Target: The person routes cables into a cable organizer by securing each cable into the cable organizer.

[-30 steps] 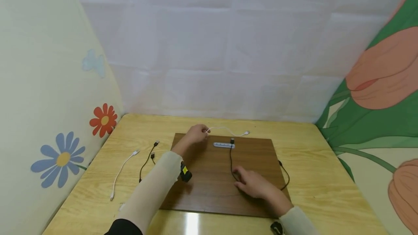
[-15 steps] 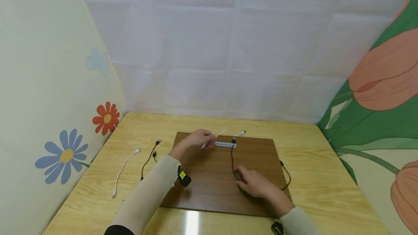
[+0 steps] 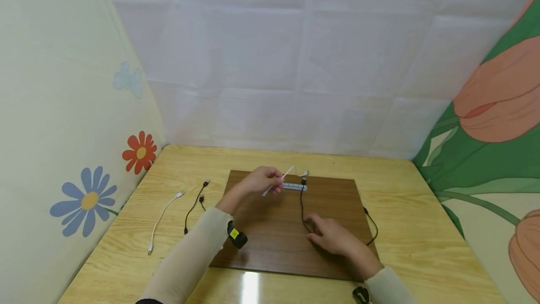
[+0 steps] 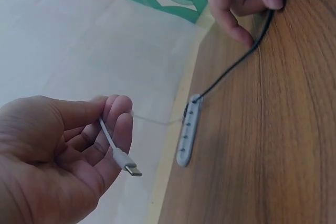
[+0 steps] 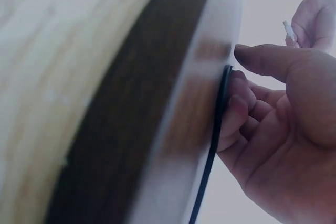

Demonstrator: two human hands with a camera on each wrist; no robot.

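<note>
My left hand (image 3: 265,180) pinches a white USB cable (image 4: 108,133) between thumb and fingers, above the far part of a brown board (image 3: 270,243). A small plug (image 4: 126,162) hangs from its near end; the larger USB plug (image 3: 304,173) lies past the board's far edge. Beside this hand is a pale cable clip strip (image 4: 188,137) with several slots. A black cable (image 3: 302,205) runs from the strip's right end, its USB plug (image 3: 303,181) at the far side. My right hand (image 3: 331,236) rests on the board, loosely bent fingers touching the black cable, thumb apart from them.
Left of the board lie a white cable (image 3: 162,217) and two black cables, one black cable (image 3: 196,204) partly beside the left sleeve (image 3: 191,252). Another black cable (image 3: 373,224) curves past the board's right edge. A white cloth wall (image 3: 270,83) stands behind the table.
My left hand has moved right and nearer with the white cable, drawing its far plug leftward toward the strip. The right hand stays in place on the board.
</note>
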